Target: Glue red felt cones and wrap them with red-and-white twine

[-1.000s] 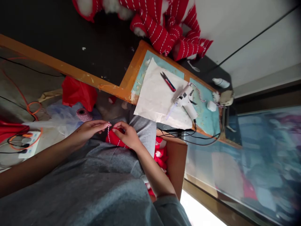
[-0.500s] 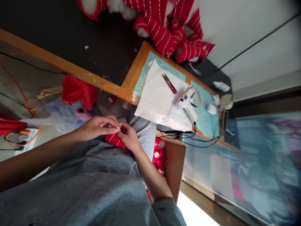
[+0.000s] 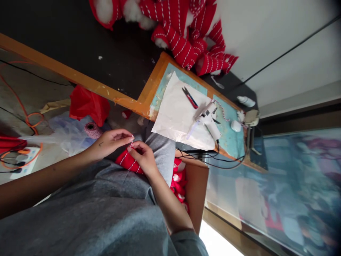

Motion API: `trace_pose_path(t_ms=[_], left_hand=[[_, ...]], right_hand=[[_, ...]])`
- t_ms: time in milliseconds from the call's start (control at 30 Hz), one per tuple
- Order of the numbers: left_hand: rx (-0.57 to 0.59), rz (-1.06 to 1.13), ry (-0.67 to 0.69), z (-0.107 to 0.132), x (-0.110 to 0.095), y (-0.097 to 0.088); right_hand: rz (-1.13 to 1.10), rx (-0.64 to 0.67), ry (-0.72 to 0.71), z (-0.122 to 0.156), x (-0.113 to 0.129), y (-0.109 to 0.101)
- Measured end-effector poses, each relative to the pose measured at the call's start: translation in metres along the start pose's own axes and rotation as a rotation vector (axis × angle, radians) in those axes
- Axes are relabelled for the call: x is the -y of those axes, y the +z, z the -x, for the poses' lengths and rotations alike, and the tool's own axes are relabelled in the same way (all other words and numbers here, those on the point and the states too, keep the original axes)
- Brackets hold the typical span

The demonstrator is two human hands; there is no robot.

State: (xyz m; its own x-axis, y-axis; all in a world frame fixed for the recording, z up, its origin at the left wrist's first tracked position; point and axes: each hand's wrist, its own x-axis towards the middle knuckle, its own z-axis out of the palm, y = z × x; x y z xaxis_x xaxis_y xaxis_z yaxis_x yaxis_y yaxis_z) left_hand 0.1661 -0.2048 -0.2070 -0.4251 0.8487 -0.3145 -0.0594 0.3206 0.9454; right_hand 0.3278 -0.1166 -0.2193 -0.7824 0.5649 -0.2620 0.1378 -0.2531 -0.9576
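My left hand point(image 3: 110, 143) and my right hand point(image 3: 141, 158) meet above my lap, and their fingertips pinch a short length of red-and-white twine point(image 3: 131, 143). Under my right hand lies a red fabric piece with white stitched stripes point(image 3: 127, 161), resting on my grey clothing point(image 3: 157, 153). The twine's lower end disappears behind my right fingers. A spool of the same twine point(image 3: 93, 130) sits just beyond my left hand, on a translucent plastic sheet point(image 3: 71, 137).
A work table point(image 3: 106, 60) holds white paper point(image 3: 173, 117), thread snips point(image 3: 190, 97), a hot glue gun point(image 3: 207, 121) and red striped stockings point(image 3: 181, 39). A cardboard box point(image 3: 196, 195) stands at my right. Cables and a power strip point(image 3: 25, 160) lie on the floor at left.
My hands have drawn slightly apart after touching at the fingertips, with the twine held between them. The red fabric shows more to the left of my right hand, and the view has shifted slightly.
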Motion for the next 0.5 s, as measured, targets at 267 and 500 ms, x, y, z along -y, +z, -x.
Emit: trace_pose_path(t_ms=[267,500], left_hand=[[0.04,-0.145,0.029,0.034,-0.016,0.0],[-0.005,-0.306,0.312,0.037,-0.065,0.002]], right_hand=[[-0.11,-0.18,-0.037,0.007,0.017,0.004],[-0.152,-0.325,-0.166,0.023,0.056,0.014]])
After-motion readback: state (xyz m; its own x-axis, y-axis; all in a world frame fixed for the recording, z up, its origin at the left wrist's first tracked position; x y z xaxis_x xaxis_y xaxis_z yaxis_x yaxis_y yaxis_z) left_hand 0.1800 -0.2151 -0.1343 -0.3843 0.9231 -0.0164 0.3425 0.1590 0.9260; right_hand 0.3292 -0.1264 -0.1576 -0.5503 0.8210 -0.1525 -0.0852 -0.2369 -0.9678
